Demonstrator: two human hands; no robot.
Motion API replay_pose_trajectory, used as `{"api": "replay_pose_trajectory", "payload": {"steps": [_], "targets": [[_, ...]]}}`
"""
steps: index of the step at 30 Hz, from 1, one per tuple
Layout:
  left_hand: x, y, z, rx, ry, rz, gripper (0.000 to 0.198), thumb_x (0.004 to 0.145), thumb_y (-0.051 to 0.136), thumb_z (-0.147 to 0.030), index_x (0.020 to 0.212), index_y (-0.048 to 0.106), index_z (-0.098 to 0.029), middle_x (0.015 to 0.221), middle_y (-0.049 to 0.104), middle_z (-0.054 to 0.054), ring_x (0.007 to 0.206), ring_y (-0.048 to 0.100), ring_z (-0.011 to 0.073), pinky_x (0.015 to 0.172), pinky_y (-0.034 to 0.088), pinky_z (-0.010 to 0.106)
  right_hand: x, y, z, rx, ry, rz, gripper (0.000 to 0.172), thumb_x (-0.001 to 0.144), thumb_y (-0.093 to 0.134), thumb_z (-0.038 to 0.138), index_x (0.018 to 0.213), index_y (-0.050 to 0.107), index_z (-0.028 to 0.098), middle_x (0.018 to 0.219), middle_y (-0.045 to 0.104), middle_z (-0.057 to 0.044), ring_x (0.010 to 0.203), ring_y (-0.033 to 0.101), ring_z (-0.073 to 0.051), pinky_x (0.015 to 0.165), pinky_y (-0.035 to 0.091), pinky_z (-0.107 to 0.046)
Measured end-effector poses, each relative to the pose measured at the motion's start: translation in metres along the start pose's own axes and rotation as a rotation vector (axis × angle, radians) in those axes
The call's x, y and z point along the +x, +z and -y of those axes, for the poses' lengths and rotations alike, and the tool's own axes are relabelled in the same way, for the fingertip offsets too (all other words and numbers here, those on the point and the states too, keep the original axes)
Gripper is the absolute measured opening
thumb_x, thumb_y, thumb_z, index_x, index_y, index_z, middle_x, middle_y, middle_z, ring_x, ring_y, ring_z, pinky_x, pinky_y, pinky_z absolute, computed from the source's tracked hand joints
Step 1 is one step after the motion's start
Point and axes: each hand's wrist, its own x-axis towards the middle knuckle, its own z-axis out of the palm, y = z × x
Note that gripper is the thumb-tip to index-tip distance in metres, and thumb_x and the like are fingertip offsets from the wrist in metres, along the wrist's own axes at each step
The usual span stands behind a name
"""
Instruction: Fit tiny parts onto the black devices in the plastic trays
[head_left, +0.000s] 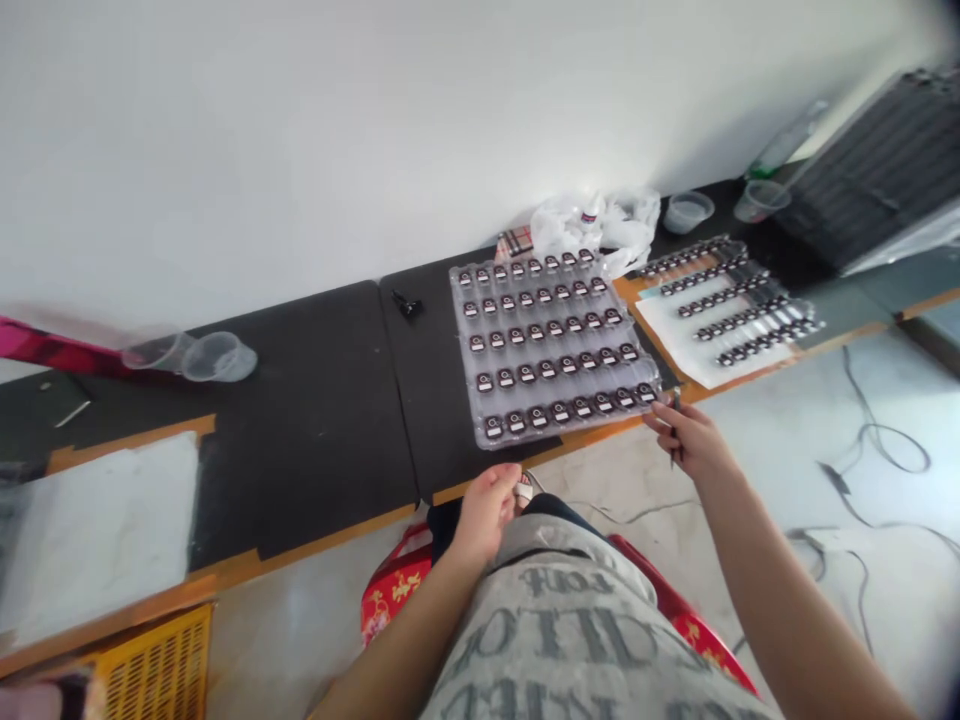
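Observation:
A clear plastic tray (517, 375) lies on the black tabletop, holding rows of small dark pieces with white labels (560, 410). At its near right corner is my right hand (694, 440), its fingers closed around a thin dark tool (676, 402) whose exact kind I cannot make out. The thumb and index finger reach to the tray's corner, touching it or very close. My left hand (491, 505) is closed in front of the tray's near edge, above my lap. Whatever its fingers may hold is hidden.
Right of the tray, a second set of rows of small dark pieces (735, 305) sits on white paper (675, 340). Behind are white plastic bags (566, 228) and clear cups (688, 210). A black clip-like object (406, 303) lies left; a yellow basket (161, 665) stands below. Cables cross the floor.

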Motion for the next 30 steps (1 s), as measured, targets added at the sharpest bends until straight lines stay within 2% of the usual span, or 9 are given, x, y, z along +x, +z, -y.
{"api": "replay_pose_trajectory", "payload": {"steps": [3, 5, 11, 14, 17, 22, 25, 28, 30], "targets": [[-0.008, -0.019, -0.01, 0.06, 0.096, -0.082, 0.039, 0.063, 0.077, -0.044, 0.081, 0.063, -0.012, 0.044, 0.03, -0.01, 0.036, 0.022, 0.0009, 0.038, 0.011, 0.017, -0.002, -0.002, 0.0, 0.021, 0.006, 0.001, 0.036, 0.05, 0.083, 0.017, 0.073, 0.055, 0.017, 0.071, 0.059, 0.001, 0.06, 0.063, -0.011, 0.024, 0.023, -0.007], [-0.01, -0.024, -0.02, 0.074, 0.174, -0.131, 0.039, 0.064, 0.076, -0.044, 0.084, 0.064, -0.012, 0.044, 0.031, -0.01, 0.037, 0.023, 0.001, 0.039, 0.013, 0.017, -0.003, -0.004, 0.001, 0.037, 0.011, 0.004, 0.038, 0.05, 0.084, 0.018, 0.075, 0.056, 0.017, 0.072, 0.059, 0.001, 0.062, 0.064, -0.011, 0.024, 0.023, -0.007], [-0.006, -0.018, -0.04, 0.023, 0.28, -0.157, 0.037, 0.067, 0.075, -0.041, 0.089, 0.064, -0.013, 0.046, 0.029, -0.01, 0.04, 0.024, 0.0016, 0.039, 0.018, 0.016, -0.01, -0.012, -0.004, 0.112, -0.012, -0.046, 0.035, 0.057, 0.081, 0.027, 0.078, 0.055, 0.017, 0.078, 0.059, 0.0, 0.067, 0.065, -0.011, 0.025, 0.023, -0.008], [-0.003, -0.018, -0.038, -0.032, 0.234, -0.103, 0.037, 0.069, 0.073, -0.04, 0.09, 0.063, -0.012, 0.047, 0.028, -0.011, 0.04, 0.024, 0.0016, 0.039, 0.019, 0.016, -0.014, -0.02, -0.012, 0.124, -0.002, -0.112, 0.03, 0.065, 0.076, 0.03, 0.079, 0.053, 0.017, 0.076, 0.058, 0.0, 0.064, 0.064, -0.01, 0.026, 0.023, -0.009], [0.0, -0.024, -0.03, -0.057, 0.168, -0.1, 0.039, 0.067, 0.075, -0.039, 0.09, 0.062, -0.011, 0.047, 0.029, -0.011, 0.04, 0.024, 0.0012, 0.039, 0.017, 0.016, -0.018, -0.027, -0.021, 0.109, 0.02, -0.15, 0.025, 0.07, 0.072, 0.029, 0.08, 0.053, 0.017, 0.078, 0.059, -0.002, 0.063, 0.064, -0.01, 0.026, 0.023, -0.009], [0.002, -0.032, -0.02, -0.066, 0.124, -0.136, 0.042, 0.063, 0.077, -0.039, 0.089, 0.061, -0.01, 0.046, 0.03, -0.011, 0.039, 0.025, 0.0008, 0.039, 0.016, 0.017, -0.021, -0.036, -0.026, 0.039, 0.024, -0.166, 0.024, 0.069, 0.072, 0.028, 0.081, 0.055, 0.017, 0.083, 0.063, -0.004, 0.067, 0.065, -0.011, 0.027, 0.023, -0.011], [0.0, -0.034, -0.016, -0.091, 0.076, -0.129, 0.045, 0.06, 0.078, -0.04, 0.089, 0.061, -0.01, 0.044, 0.029, -0.012, 0.038, 0.024, 0.0005, 0.039, 0.013, 0.017, -0.028, -0.042, -0.036, -0.062, 0.034, -0.159, 0.027, 0.067, 0.072, 0.031, 0.082, 0.055, 0.017, 0.082, 0.063, -0.002, 0.063, 0.063, -0.009, 0.029, 0.024, -0.011], [-0.004, -0.038, -0.009, -0.153, 0.023, -0.121, 0.049, 0.056, 0.079, -0.041, 0.088, 0.06, -0.01, 0.043, 0.028, -0.012, 0.037, 0.022, 0.0004, 0.04, 0.01, 0.018, -0.039, -0.053, -0.064, -0.227, 0.104, -0.065, 0.029, 0.063, 0.075, 0.033, 0.077, 0.058, 0.014, 0.071, 0.062, -0.002, 0.049, 0.056, -0.007, 0.03, 0.023, -0.012], [-0.007, -0.042, -0.002, -0.185, -0.016, -0.131, 0.052, 0.053, 0.08, -0.042, 0.087, 0.059, -0.01, 0.042, 0.028, -0.013, 0.037, 0.022, 0.0005, 0.04, 0.008, 0.018, -0.046, -0.059, -0.089, -0.485, 0.18, 0.096, 0.034, 0.068, 0.068, 0.046, 0.074, 0.058, 0.013, 0.052, 0.053, 0.003, 0.033, 0.037, -0.003, 0.031, 0.017, -0.015]]}}
